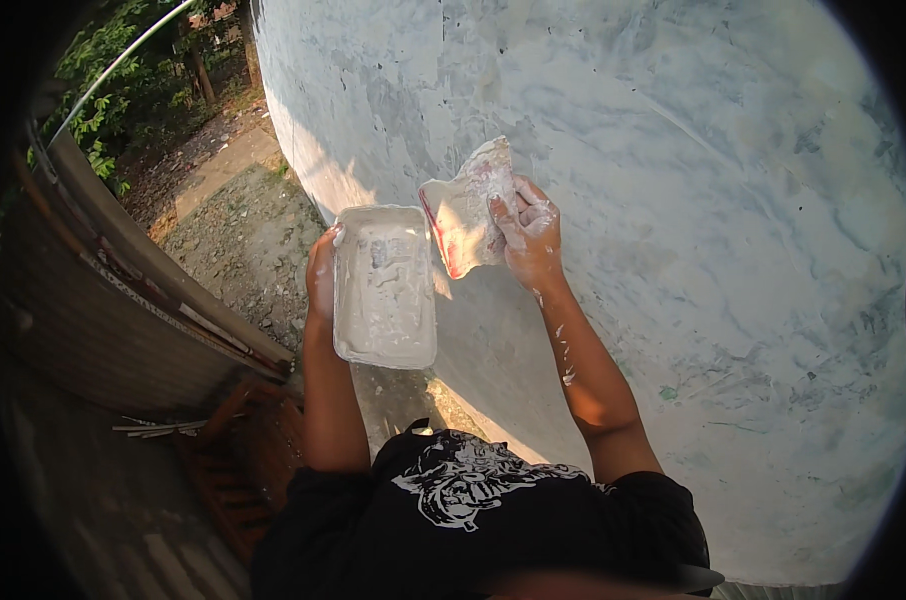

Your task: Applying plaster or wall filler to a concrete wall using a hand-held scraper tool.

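My left hand [321, 272] grips the left side of a rectangular plastic tub [384, 345], its fingers mostly hidden beneath. Off-white paste coats the tub's inside and rim. Just right of the tub, my right hand [533, 232] pinches a flat putty scraper [465, 215] by its right part, thumb on top. The scraper is smeared with white paste and shows a red edge along its left side. It is held apart from the tub, in front of a wall [693, 230] with patchy white and grey skim coating. White specks dot my right hand and forearm.
To the left runs a corrugated metal fence [123, 320]. A brown wooden chair or bench [243, 450] stands low at the left, close to my side. Bare ground with rubble [243, 250] and green shrubs [108, 80] lie past the wall's left edge.
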`<state>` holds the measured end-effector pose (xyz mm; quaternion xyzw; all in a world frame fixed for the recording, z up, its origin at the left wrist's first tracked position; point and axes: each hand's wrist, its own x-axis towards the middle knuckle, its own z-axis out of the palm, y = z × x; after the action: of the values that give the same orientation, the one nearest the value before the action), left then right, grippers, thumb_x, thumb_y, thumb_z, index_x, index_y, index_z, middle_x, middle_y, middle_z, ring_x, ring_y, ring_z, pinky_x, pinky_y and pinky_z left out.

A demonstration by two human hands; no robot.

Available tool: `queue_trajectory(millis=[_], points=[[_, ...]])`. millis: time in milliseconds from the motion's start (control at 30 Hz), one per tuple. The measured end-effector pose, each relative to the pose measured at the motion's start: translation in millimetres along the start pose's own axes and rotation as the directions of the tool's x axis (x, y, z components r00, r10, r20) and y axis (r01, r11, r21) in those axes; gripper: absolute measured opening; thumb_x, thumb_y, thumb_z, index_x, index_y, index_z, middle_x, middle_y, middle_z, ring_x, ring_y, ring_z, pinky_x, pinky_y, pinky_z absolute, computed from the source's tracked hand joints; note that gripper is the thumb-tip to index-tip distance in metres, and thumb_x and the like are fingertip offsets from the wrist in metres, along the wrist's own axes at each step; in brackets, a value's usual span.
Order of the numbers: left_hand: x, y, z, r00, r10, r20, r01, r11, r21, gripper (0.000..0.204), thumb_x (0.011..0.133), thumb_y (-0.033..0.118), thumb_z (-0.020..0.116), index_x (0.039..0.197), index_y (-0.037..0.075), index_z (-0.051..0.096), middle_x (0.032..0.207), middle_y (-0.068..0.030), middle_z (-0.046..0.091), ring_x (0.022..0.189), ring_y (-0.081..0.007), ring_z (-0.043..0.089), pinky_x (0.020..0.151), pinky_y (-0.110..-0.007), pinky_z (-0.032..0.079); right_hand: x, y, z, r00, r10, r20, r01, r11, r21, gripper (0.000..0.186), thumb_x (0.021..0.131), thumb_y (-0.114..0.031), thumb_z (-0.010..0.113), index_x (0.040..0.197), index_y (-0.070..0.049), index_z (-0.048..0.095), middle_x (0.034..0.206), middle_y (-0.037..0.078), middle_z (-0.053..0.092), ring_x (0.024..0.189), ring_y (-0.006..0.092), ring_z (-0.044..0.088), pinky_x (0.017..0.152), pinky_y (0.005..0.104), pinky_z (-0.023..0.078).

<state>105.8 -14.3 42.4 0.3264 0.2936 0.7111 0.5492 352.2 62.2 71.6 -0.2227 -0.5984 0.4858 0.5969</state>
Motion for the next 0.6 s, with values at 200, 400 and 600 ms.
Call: queue_trajectory(millis=[200, 400, 600], points=[[-4.5, 18.5, -6.1, 0.991, 0.117, -0.057, -0.111, 0.989, 0.097, 0.044, 0.101, 0.031, 0.047, 0.120, -0.005, 0.062, 0.102, -0.0131, 0.070, 0.084, -0.0196, 0.069, 0.077, -0.033, 0.056, -15.8, -10.2, -9.9, 0.945, -0.002, 0.326, 0.179, 0.839, -0.514, 0.039, 0.094, -0.022, 0.074, 0.123, 0.003, 0.064, 0.103, 0.011, 0.074, 0.081, 0.0160, 0.065, 0.073, 0.0304, 0.052], [-14.3, 30.8, -6.6, 0.907, 0.417, -0.062, -0.343, 0.815, 0.466, 0.030, 0.100, 0.018, 0.056, 0.115, -0.006, 0.066, 0.099, -0.0041, 0.070, 0.084, -0.0084, 0.062, 0.077, -0.024, 0.049, -9.9, -54.6, 3.6, 0.942, 0.073, 0.328, 0.221, 0.600, -0.769, 0.039, 0.090, -0.019, 0.073, 0.122, 0.001, 0.066, 0.092, 0.020, 0.072, 0.075, 0.0291, 0.068, 0.071, 0.0378, 0.053], [-16.9, 30.1, 1.4, 0.922, 0.386, -0.033, -0.271, 0.704, 0.656, 0.025, 0.099, 0.016, 0.060, 0.111, -0.004, 0.068, 0.092, -0.0009, 0.067, 0.080, -0.0054, 0.057, 0.071, -0.023, 0.046, -1.4, -58.8, 46.3, 0.798, -0.192, 0.571, 0.597, 0.122, -0.793, 0.029, 0.087, -0.013, 0.069, 0.116, -0.009, 0.068, 0.091, 0.012, 0.072, 0.077, 0.0306, 0.069, 0.069, 0.0435, 0.055]])
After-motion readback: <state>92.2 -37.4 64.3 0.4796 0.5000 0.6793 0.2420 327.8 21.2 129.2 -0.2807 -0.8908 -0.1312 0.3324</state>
